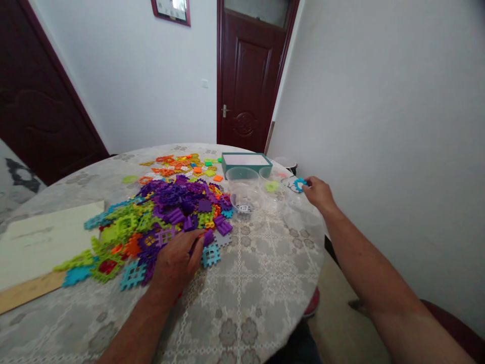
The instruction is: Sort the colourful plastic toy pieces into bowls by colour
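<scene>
A heap of flat plastic interlocking pieces (170, 207), purple, green, orange and teal, covers the middle of a round table (257, 283). My left hand (177, 262) lies palm down on the heap's near edge, fingers curled over a purple piece (208, 236) beside a teal grid piece (210, 255). My right hand (319, 192) reaches to the table's far right edge and pinches a small blue ring-shaped piece (300, 185). Clear plastic tubs (243, 188) stand between the heap and that hand.
A teal box with a white top (246, 162) stands behind the tubs. More orange and green pieces (178, 166) lie spread at the back. A pale board (41, 242) rests at the left. A dark door (248, 76) and white walls stand behind.
</scene>
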Motion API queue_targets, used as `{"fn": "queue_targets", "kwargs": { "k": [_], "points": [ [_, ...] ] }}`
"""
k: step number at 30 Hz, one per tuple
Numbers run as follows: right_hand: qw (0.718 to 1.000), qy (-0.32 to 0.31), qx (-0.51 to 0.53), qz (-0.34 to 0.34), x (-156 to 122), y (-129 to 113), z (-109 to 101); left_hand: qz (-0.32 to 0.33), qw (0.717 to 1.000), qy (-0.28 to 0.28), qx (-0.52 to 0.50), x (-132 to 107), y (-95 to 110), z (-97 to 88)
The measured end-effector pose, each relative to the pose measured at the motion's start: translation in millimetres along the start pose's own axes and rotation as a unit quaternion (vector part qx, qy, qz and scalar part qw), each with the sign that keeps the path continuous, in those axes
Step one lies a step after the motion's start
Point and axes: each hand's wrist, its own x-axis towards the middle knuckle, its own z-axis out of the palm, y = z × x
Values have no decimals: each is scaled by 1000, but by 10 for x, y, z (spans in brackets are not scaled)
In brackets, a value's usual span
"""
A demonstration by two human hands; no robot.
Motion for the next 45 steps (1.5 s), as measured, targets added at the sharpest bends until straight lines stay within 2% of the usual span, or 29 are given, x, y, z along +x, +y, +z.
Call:
{"fn": "queue_targets", "kwargs": {
  "k": [3,7,10,12,14,16,18,19,21,23,24,25,26,30,33,37,40,45],
  "points": [
    [998,-50,-34,17,130,126,131,4,1000,7,7,1,-21,2],
    [998,-54,-18,15,122,140,174,3,1000,4,18,-9,-45,13],
    [999,-30,-6,10,61,88,92,12,1000,9,20,-8,-62,10],
    [1000,18,21,5,-27,6,8,16,999,14,24,-1,-78,7],
    [994,69,88,-6,-180,-137,-72,14,999,19,29,5,-91,5],
    [980,76,184,-23,-406,-350,-135,6,999,26,33,5,-92,2],
    [963,15,266,-46,-685,-615,-182,-6,999,30,36,-1,-77,-10],
    [953,-37,292,-66,-830,-757,-203,-8,999,30,36,-3,-65,-19],
    [924,-179,305,-144,-1099,-1033,-235,-19,998,37,37,-4,-43,-37],
    [864,-329,283,-256,-1313,-1281,-234,-36,998,47,31,1,-27,-52],
    [831,-382,265,-305,-1398,-1393,-213,-43,997,54,25,5,-21,-58],
    [807,-413,245,-344,-1471,-1497,-175,-49,997,60,18,9,-15,-64],
    [796,-423,225,-370,-1535,-1593,-120,-54,996,65,10,13,-9,-70],
    [822,-364,177,-400,-1752,-1891,194,-68,994,88,-17,27,12,-95],
    [836,-333,169,-401,-1925,-2000,409,-85,990,111,-19,36,21,-117],
    [850,-320,162,-385,-2090,-1995,565,-101,987,122,-15,45,40,-165],
    [845,-310,179,-397,-2106,-1942,623,-112,984,134,-22,49,63,-235],
    [862,-214,266,-374,-2014,-1884,706,-168,970,174,-10,71,39,-394]
  ]
}}
